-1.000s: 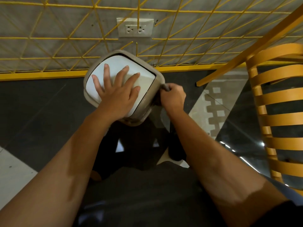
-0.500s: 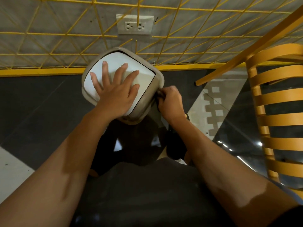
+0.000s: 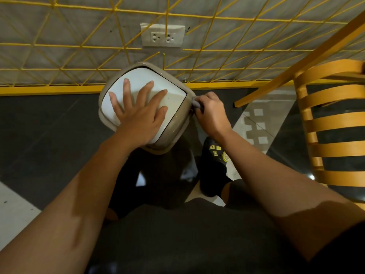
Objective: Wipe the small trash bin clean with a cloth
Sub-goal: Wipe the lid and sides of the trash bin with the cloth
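Still upright on the dark floor [image 3: 49,135], the small trash bin [image 3: 177,125] stands just in front of the wall's yellow lattice [image 3: 116,10], where it stood half a second ago. Left hand [image 3: 138,115] unchanged: flat on the white lid [image 3: 138,80], fingers spread, palm pressing down. Right hand [image 3: 212,113] has slid a little way up the bin's right side toward the wall, taking the cloth [image 3: 196,104] with it. A black shoe [image 3: 214,163] with yellow charms, mostly hidden before, now shows below the right wrist.

Bin's long axis vertical, its top facing the camera. Seen from above it is a rounded square turned on the diagonal, one corner toward the wall, the opposite one toward the person.

Bin lies directly under the left hand and just left of the right hand. Right hand's fingers are curled, pinching the small grey cloth against the taupe rim at the bin's right corner; cloth touches the rim.

Orange slatted chair [image 3: 331,123] well apart to the right.
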Available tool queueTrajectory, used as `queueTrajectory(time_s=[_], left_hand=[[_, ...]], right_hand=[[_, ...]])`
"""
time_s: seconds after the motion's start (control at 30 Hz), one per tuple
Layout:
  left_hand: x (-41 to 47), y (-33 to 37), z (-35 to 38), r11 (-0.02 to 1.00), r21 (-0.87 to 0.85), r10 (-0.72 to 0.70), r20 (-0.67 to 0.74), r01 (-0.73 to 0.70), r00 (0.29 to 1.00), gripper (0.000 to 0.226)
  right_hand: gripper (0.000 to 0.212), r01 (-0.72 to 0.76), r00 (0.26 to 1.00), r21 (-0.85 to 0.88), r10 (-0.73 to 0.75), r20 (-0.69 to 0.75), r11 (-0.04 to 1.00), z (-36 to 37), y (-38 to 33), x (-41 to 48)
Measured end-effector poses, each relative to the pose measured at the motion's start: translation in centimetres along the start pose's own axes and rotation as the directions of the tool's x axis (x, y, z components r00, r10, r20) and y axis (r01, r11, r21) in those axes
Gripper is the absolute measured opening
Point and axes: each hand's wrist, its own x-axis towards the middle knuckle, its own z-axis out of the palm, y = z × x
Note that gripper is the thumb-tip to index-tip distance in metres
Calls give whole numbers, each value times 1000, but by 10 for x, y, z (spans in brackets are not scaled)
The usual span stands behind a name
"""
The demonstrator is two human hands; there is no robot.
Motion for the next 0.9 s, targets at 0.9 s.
queueTrajectory(time_s=[0.9], left_hand=[[-9, 4, 7, 990, 126, 87, -202, -62, 976, 51]], right_hand=[[22, 152, 988, -152, -156, -9, 977, 7, 8, -20]])
